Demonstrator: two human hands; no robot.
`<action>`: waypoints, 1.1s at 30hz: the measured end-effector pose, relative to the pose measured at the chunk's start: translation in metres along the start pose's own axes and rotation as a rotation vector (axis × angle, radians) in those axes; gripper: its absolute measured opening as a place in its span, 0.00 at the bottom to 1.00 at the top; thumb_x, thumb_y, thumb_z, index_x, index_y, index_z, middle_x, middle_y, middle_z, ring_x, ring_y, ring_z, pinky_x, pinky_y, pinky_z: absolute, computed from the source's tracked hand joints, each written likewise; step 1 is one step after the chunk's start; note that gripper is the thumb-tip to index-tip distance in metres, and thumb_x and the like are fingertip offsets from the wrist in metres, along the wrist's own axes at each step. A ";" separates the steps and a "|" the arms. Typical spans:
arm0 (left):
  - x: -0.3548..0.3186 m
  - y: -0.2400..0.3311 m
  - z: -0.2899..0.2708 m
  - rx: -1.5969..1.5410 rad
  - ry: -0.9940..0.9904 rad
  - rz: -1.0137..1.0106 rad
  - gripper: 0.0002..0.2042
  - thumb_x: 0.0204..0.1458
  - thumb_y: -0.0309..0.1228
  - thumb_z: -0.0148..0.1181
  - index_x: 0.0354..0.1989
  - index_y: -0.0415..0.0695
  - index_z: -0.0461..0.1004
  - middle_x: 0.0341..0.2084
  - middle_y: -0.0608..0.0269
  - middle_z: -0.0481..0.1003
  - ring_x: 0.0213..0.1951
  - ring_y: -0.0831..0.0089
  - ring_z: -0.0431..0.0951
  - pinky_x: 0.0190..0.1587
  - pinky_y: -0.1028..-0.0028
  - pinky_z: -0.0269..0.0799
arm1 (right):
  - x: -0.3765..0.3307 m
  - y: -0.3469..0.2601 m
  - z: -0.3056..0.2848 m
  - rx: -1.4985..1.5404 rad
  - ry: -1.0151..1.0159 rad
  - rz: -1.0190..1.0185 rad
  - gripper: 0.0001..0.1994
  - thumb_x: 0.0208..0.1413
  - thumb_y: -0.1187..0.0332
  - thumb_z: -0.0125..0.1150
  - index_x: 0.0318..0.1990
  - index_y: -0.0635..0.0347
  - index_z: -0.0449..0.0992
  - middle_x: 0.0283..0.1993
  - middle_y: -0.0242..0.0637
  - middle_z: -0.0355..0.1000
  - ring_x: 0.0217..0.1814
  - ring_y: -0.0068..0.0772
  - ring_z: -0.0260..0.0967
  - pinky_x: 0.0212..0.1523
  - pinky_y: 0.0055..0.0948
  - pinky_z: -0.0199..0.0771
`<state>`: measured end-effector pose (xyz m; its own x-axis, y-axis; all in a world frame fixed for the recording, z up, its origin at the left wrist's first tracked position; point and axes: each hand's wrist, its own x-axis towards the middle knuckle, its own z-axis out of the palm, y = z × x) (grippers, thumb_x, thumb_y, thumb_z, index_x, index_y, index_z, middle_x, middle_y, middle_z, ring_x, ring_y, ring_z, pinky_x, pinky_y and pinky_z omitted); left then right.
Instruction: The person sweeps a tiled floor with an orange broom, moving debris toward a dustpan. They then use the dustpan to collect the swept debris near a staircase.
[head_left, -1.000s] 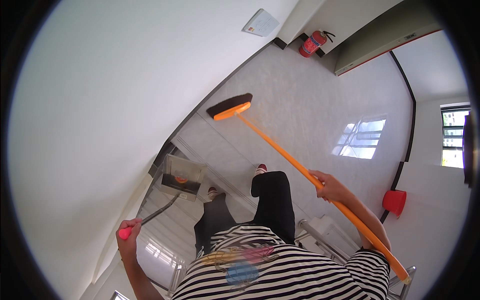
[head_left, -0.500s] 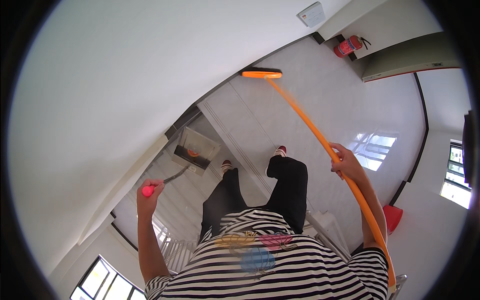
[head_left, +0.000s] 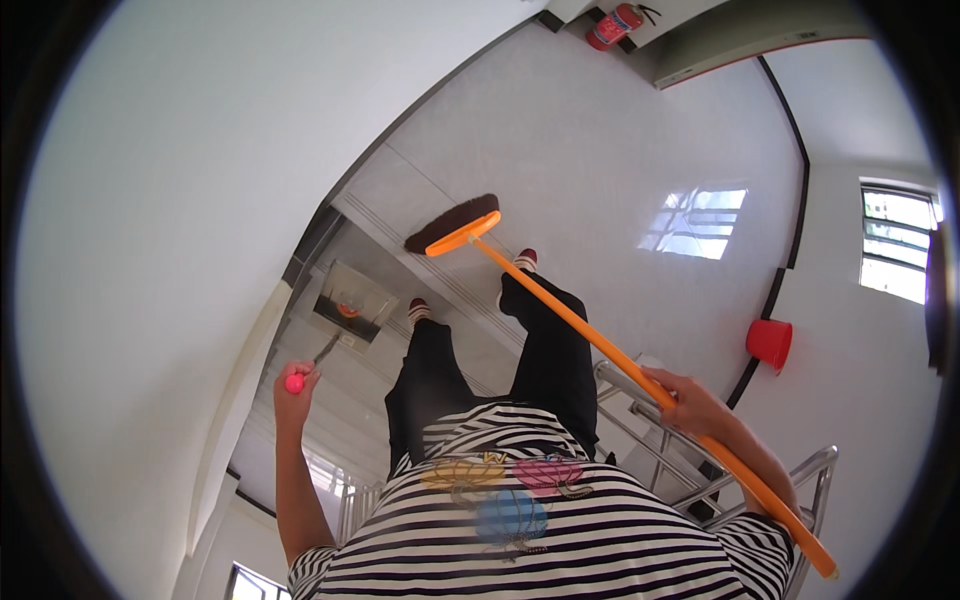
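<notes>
Metal dustpan [head_left: 350, 305] in left hand [head_left: 296, 384] holds orange debris.

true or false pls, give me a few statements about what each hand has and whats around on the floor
1. The right hand grips the orange broom by its handle. True.
2. The left hand is empty. False: it holds the red-ended handle of a metal dustpan.
3. The broom's head rests on the white floor ahead of the feet. True.
4. A blue bucket stands by the wall. False: the bucket is red.
5. A red fire extinguisher stands at the far wall. True.
</notes>
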<state>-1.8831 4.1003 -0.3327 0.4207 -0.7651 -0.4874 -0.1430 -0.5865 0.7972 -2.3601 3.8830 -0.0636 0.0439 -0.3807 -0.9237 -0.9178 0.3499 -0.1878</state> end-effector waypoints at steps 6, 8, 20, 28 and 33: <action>0.013 -0.007 0.013 -0.031 -0.086 -0.011 0.06 0.41 0.21 0.58 0.24 0.37 0.67 0.32 0.55 0.74 0.35 0.72 0.71 0.41 0.75 0.65 | -0.039 0.018 -0.023 0.384 0.161 0.057 0.34 0.34 0.82 0.53 0.57 0.61 0.58 0.21 0.32 0.62 0.12 0.19 0.58 0.12 0.18 0.58; 0.013 -0.013 0.017 -0.022 -0.101 -0.012 0.06 0.41 0.20 0.58 0.24 0.37 0.66 0.32 0.54 0.74 0.36 0.71 0.71 0.41 0.75 0.66 | -0.005 0.031 -0.047 0.419 0.230 -0.043 0.33 0.34 0.82 0.53 0.56 0.64 0.58 0.21 0.34 0.64 0.11 0.19 0.57 0.10 0.18 0.57; 0.005 -0.011 0.031 0.091 -0.137 -0.029 0.06 0.41 0.20 0.58 0.25 0.40 0.67 0.36 0.52 0.73 0.41 0.69 0.71 0.45 0.74 0.64 | 0.092 0.150 -0.026 0.575 0.224 -0.043 0.32 0.36 0.81 0.56 0.55 0.59 0.59 0.19 0.33 0.65 0.11 0.19 0.58 0.09 0.20 0.60; -0.004 -0.002 0.061 0.110 -0.178 -0.002 0.05 0.43 0.20 0.56 0.26 0.40 0.66 0.40 0.49 0.72 0.43 0.68 0.70 0.46 0.72 0.64 | -0.069 0.232 0.017 0.923 0.171 -0.030 0.34 0.33 0.84 0.54 0.57 0.64 0.58 0.22 0.34 0.65 0.12 0.17 0.59 0.10 0.16 0.58; -0.019 -0.001 0.071 0.178 -0.167 -0.008 0.05 0.43 0.21 0.57 0.26 0.40 0.67 0.40 0.49 0.71 0.43 0.68 0.70 0.48 0.72 0.63 | 0.020 0.299 -0.063 0.842 0.426 -0.027 0.35 0.31 0.83 0.55 0.56 0.63 0.58 0.20 0.34 0.64 0.11 0.20 0.58 0.09 0.19 0.57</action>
<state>-1.9547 4.0965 -0.3492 0.2702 -0.7851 -0.5574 -0.3020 -0.6188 0.7252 -2.6587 3.9260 -0.1177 -0.2398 -0.6199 -0.7471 -0.3242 0.7765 -0.5403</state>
